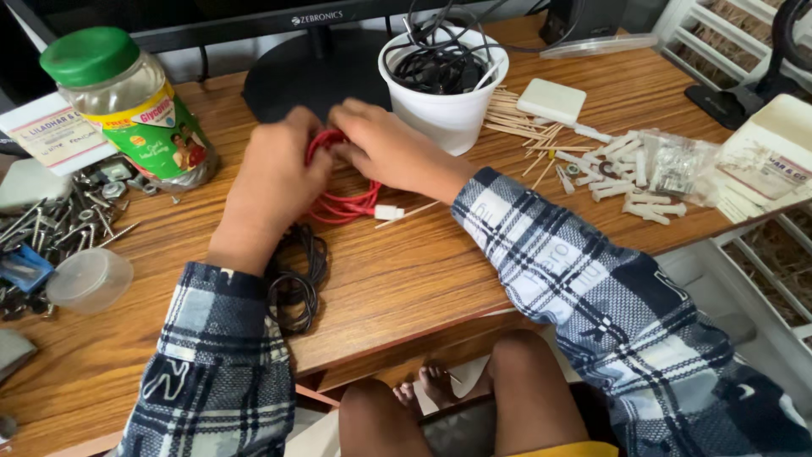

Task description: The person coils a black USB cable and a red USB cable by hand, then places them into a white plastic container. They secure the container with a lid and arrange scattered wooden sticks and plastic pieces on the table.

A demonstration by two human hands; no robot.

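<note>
Red cable [342, 203] is gripped by fingers of both left hand [275, 182] and right hand [385, 148], its coil partly hidden.

Red cable [342, 203] (white plug), black cable [296, 279], green-lidded jar [127, 101], seemingly plaid sleeves [575, 271].

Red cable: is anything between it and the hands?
Nothing visible. Both the left hand and the right hand already grip the red cable on the desk; the black cable lies nearer the body, apart.
</note>
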